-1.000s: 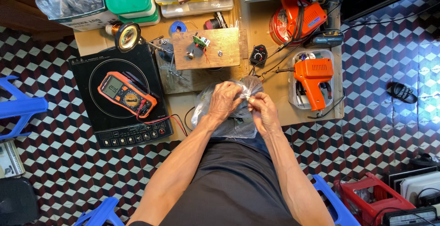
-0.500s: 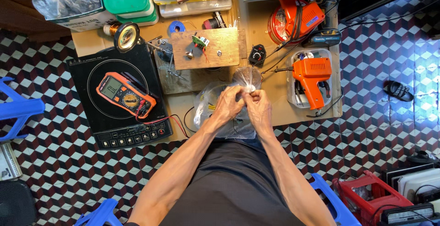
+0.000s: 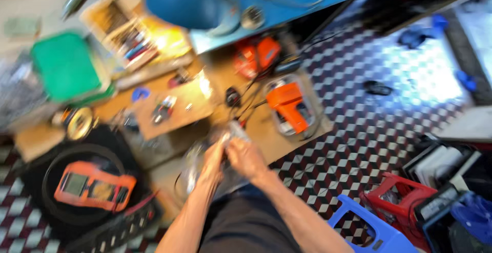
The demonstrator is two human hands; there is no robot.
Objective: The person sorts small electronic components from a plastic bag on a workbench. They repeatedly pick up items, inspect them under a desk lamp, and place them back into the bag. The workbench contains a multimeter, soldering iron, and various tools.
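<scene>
From my remote seat, I see a blurred, cluttered wooden counter (image 3: 302, 130) standing on a checkered tile floor (image 3: 369, 130). Left of the counter's near edge lies an orange multimeter (image 3: 95, 186) on a black cooktop (image 3: 77, 217); toward its right end sits an orange tool (image 3: 289, 107) in a clear tray. At the near edge, my left hand (image 3: 212, 162) and right hand (image 3: 247, 156) meet on a clear plastic bag (image 3: 197, 173). The fingers of both pinch its top, though blur hides the exact grip.
</scene>
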